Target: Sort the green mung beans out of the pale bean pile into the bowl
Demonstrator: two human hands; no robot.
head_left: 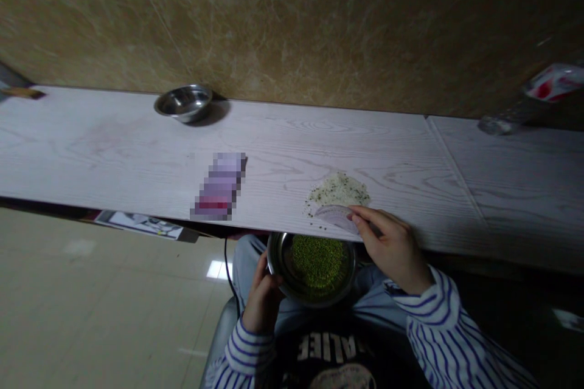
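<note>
My left hand (262, 295) is closed on the left rim of a metal bowl (272, 255), which sits over my lap just below the table's front edge. Green mung beans (318, 261) cover much of its bottom. In a pinch between thumb and fingers, my right hand (387, 243) holds a clear, half-round protractor (336, 217). The protractor lies low against the tabletop, along the near side of a pile of white grains (340, 188) that looks like rice. Small dark or green bits are mixed through the pile, and a few lie loose around its left side.
A second metal bowl (183, 103) stands near the wall. Left of the pile lies a flat, phone-shaped thing (219, 185), blurred by pixels. A clear plastic bottle (524, 100) with a red and white label is at the far right. The white wood-grain table (114, 152) ends close to my knees.
</note>
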